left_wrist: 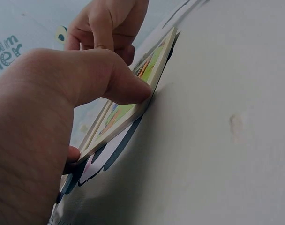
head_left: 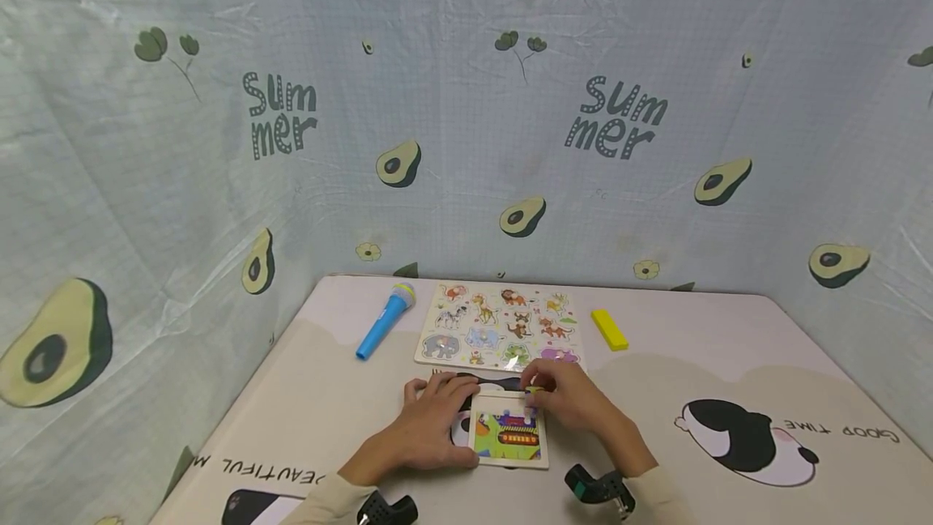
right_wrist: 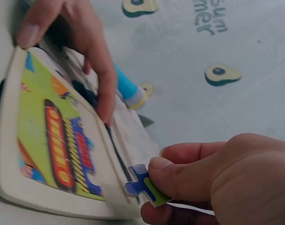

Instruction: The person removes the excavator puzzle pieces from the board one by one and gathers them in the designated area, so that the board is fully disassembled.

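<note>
A small jigsaw puzzle in a pale frame (head_left: 510, 463) lies on the table, its picture showing a vehicle with an orange-red track on green. My left hand (head_left: 437, 424) holds the frame at its left side, thumb at the near edge and a finger at the far side. Between thumb and fingers, my right hand (head_left: 572, 395) pinches a blue and green jigsaw piece (right_wrist: 141, 183) just beyond the frame's far right corner. A pale bare strip shows along the puzzle's far side in the right wrist view.
Behind the frame lies an animal puzzle board (head_left: 499, 326). A blue toy microphone (head_left: 382, 326) is to its left and a yellow block (head_left: 609, 330) to its right. A printed cloth (head_left: 466, 104) hangs behind the table.
</note>
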Motion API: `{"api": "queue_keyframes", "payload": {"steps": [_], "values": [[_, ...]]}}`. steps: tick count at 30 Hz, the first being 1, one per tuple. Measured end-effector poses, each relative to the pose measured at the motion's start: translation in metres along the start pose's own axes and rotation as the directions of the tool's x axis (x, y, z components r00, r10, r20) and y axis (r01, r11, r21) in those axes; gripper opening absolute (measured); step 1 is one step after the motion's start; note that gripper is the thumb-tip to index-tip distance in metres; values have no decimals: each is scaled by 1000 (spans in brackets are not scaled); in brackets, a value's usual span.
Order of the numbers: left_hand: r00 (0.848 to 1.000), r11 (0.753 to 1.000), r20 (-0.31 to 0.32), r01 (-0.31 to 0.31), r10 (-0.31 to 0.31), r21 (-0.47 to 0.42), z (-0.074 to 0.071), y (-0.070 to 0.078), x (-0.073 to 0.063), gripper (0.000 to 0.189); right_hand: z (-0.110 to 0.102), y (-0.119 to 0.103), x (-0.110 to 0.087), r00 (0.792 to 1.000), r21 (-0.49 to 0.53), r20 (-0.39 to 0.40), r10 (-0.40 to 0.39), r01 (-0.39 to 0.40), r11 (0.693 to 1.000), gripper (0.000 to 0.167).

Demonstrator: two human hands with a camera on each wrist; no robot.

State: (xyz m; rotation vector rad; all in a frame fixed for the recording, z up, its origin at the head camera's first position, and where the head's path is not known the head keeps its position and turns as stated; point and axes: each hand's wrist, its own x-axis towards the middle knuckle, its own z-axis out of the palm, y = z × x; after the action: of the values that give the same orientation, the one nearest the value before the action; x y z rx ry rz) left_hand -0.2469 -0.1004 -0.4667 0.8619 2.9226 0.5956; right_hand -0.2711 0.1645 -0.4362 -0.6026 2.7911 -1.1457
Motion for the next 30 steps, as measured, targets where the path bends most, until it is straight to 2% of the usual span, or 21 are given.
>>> {"api": "queue_keyframes", "payload": {"steps": [5,11,17,22,27,30], "values": [[1000,1000,-3,-4,4,4,1,0,0,91,-19,5,-5,996,44,-74,55,-52,998,11],[1000,1000,-7,-9,9,0,1,0,0,90,-45,22,-14,981,81,-135,141,-131,988,18],[1000,1000,-5,-4,4,6,0,1,-1,90,-62,40,-23,967,105,-133,218,-205,973,14],[1000,1000,-4,-5,5,10,0,0,0,90,-67,60,-28,955,64,-124,269,-263,963,14],[1000,1000,-2,-7,7,5,0,0,-1,90,-68,74,-32,947,31,-113,300,-298,954,11],[1000,1000,-1,-6,6,6,0,0,0,90,-68,78,-34,949,13,-110,294,-295,956,10]]}}
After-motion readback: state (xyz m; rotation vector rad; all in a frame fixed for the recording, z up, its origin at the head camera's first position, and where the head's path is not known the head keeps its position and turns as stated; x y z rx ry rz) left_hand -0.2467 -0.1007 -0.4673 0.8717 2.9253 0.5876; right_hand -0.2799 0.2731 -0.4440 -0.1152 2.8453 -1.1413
